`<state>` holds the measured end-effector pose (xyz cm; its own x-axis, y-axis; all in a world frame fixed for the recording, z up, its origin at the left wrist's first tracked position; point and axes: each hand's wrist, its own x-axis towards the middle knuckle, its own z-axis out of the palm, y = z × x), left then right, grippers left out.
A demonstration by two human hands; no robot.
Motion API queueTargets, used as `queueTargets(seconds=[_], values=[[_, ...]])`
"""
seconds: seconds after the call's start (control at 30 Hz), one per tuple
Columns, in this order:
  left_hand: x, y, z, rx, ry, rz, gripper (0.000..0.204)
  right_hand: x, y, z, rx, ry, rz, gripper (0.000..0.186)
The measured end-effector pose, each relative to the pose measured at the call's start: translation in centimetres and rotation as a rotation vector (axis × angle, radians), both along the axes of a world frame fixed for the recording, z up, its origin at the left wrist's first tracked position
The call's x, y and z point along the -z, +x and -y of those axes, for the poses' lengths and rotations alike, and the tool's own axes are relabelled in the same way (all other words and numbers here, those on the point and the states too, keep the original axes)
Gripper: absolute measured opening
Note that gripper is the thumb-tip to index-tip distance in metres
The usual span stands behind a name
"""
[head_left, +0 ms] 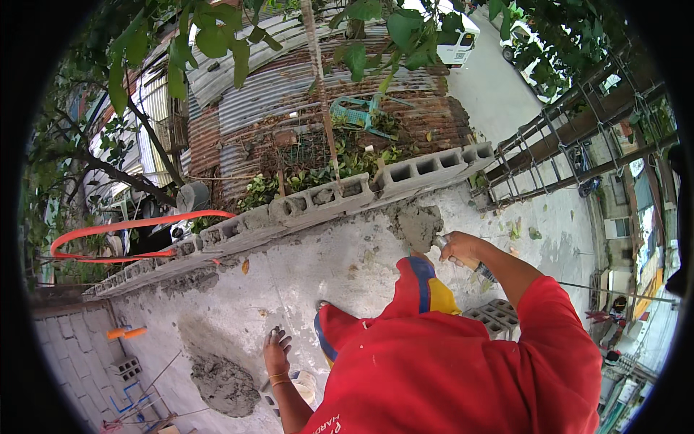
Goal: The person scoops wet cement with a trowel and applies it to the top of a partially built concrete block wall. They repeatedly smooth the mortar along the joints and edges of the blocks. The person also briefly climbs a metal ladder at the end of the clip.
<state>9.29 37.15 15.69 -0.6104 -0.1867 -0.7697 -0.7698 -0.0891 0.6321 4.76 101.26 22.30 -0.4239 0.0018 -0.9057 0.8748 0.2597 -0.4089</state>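
Observation:
My right hand [460, 249] is closed round a trowel handle [439, 241] at right of centre, beside a lump of wet mortar [413, 226] by the foot of a low wall of hollow concrete blocks [405, 173]. My left hand [277, 351] hangs at lower middle with its fingers curled on a small grey thing that I cannot make out. Below and left of it, a mortar heap [224, 387] lies on the concrete ground [303, 267], and a white bucket [303, 387] is partly hidden by my arm.
An orange hose [94, 231] loops over the wall's left part. Loose blocks [491, 315] stand behind my right side. Steel rebar cages [564, 145] lean at upper right. Corrugated roofing [275, 108], branches and parked white vehicles [455, 43] are beyond the wall.

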Motion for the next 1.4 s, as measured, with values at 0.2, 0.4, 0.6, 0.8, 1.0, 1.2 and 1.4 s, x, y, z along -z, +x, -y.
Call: queueTargets(seconds=[0.2,0.4,0.6,0.8,1.0,1.2,1.4], values=[[5.0,-5.2,-26.1,-0.023,0.301,0.116,0.047,5.0,-6.5,-12.4,-0.393,0.011,0.058,0.035],[12.5,-10.7,-44.1,-0.07,0.411,0.244,0.063,9.1,-11.6,-20.0,-0.508,-0.017,0.164,0.04],[20.3,-18.9,-54.7,-0.476,0.669,0.224,0.077,12.0,-19.8,-23.8,-0.595,0.041,0.101,0.052],[26.2,-27.2,-59.6,-0.879,0.739,0.177,0.085,13.9,-29.6,-22.4,-1.027,0.297,-0.117,0.048],[28.0,-31.8,-60.6,-1.119,0.644,0.246,0.083,15.7,-31.8,-15.5,-1.22,0.485,-0.495,0.039],[31.4,-32.1,-60.2,-1.093,0.843,0.025,0.073,18.4,-28.5,-12.0,-1.195,0.57,-0.607,0.035],[32.8,-32.6,-59.3,-1.073,0.905,0.045,0.073,19.8,-25.6,-14.4,-1.019,0.517,-0.523,0.049]])
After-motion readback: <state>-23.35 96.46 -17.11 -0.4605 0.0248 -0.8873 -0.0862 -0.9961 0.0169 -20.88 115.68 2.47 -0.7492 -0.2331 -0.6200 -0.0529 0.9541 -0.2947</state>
